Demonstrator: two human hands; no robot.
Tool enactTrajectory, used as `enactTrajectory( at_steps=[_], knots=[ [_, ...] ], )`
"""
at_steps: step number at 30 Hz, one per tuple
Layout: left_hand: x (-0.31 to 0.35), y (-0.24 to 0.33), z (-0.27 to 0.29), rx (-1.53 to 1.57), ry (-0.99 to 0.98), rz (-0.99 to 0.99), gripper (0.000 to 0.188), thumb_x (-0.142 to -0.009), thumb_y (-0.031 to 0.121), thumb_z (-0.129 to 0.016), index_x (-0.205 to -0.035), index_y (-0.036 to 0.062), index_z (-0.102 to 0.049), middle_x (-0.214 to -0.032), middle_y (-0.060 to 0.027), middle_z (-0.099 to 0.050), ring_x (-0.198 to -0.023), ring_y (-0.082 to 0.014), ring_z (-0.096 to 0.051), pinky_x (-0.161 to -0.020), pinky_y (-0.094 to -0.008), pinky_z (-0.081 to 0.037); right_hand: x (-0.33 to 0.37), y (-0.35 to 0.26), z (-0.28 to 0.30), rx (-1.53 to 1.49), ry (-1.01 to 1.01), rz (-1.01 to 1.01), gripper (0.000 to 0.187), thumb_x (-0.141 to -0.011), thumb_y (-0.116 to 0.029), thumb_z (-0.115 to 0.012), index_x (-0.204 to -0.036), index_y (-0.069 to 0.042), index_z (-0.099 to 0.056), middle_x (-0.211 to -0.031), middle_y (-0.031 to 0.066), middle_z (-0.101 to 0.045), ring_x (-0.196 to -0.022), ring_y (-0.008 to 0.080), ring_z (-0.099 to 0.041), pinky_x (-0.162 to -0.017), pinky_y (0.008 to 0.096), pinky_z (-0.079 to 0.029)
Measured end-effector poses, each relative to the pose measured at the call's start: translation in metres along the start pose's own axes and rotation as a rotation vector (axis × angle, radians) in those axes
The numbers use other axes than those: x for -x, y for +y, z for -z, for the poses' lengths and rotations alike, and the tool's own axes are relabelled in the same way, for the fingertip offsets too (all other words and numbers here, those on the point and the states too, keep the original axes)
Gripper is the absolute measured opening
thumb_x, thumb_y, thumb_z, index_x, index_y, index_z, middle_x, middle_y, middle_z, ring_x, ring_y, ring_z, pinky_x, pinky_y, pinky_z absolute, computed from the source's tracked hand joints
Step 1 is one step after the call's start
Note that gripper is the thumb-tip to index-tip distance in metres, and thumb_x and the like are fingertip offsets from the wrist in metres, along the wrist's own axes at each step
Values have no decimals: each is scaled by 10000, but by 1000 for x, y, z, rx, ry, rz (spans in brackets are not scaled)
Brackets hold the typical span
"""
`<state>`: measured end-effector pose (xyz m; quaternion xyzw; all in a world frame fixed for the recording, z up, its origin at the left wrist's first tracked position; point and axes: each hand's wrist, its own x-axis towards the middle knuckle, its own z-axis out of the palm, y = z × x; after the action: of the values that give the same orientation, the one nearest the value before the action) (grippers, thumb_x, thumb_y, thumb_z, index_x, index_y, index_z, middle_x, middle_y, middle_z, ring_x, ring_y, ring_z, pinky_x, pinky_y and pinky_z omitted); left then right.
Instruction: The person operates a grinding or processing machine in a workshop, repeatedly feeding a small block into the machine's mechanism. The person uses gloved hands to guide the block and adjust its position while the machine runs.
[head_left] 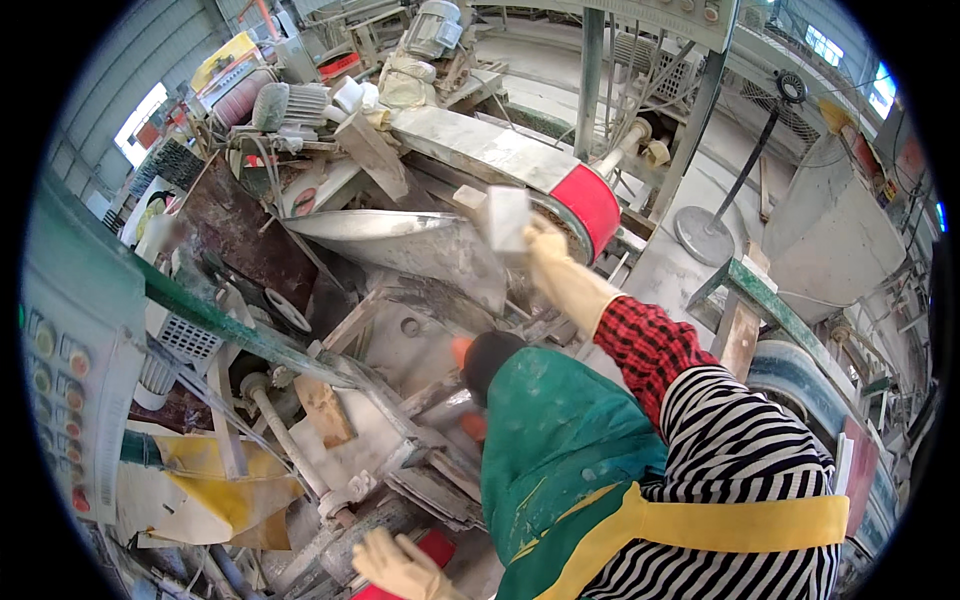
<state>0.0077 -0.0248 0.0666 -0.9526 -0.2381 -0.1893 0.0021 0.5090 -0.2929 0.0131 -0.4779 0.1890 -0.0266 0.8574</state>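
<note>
My right hand, in a cream rubber glove, reaches forward and grips a pale rectangular block at its right edge. Just beyond lies a long pale conveyor-like machine part with a red rounded end. Below and left of the block is a curved, dusty metal trough. Low in the view, my left hand wears a matching glove. Its fingers are spread with nothing in them, beside a red rounded part. A green apron covers my front.
A control panel with several buttons stands at the left, beside a green frame bar. Wooden pieces lie below. A round-based metal stand is at the right. At the far left, a person is partly visible.
</note>
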Motion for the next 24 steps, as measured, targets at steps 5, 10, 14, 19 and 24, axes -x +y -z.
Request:
enactTrajectory(
  at_steps=[5, 10, 14, 19, 24],
  knots=[
    [1, -34, -11, -159, -17, 113, 429, -991, 291, -675, -1303, -3, -681, -1308, -230, -692, -1276, -413, -601, -1115, -536, -440, -123, -38, 93, 88, 337, 265, 648, -936, 96, -608, -1540, -110, -501, -1370, 103, -656, -1112, 265, -687, -894, 459, -636],
    [0, -25, -10, -332, -45, 79, 451, -990, 316, -673, -1312, 1, -679, -1304, -223, -696, -1255, -418, -613, -1118, -535, -444, -159, -28, 93, 233, 418, 267, 653, -908, 47, -625, -1534, -90, -494, -1334, 140, -677, -1149, 312, -678, -892, 403, -609],
    [-1, -20, -8, -367, -65, 77, 451, -995, 321, -665, -1314, 2, -679, -1301, -229, -695, -1259, -422, -610, -1117, -534, -444, -175, -38, 108, 691, 318, 437, 473, -933, -107, -635, -1398, -46, -570, -1093, 141, -712, -1093, 294, -697, -912, 408, -556],
    [-2, -14, -11, -379, -71, 61, 442, -998, 310, -660, -1313, 1, -678, -1301, -236, -693, -1248, -429, -612, -1108, -543, -443, -161, -51, 100, 1043, 267, 291, 593, -916, -265, -667, -1426, -4, -514, -1065, 217, -738, -1003, 315, -743, -911, 427, -567],
    [1, -13, -18, -395, -85, 63, 447, -993, 315, -659, -1308, -2, -677, -1300, -239, -691, -1243, -435, -607, -1105, -547, -439, -139, -62, 98, 923, 181, 168, 723, -894, -348, -685, -1466, 21, -441, -1034, 269, -751, -809, 360, -775, -855, 454, -597]
  ],
)
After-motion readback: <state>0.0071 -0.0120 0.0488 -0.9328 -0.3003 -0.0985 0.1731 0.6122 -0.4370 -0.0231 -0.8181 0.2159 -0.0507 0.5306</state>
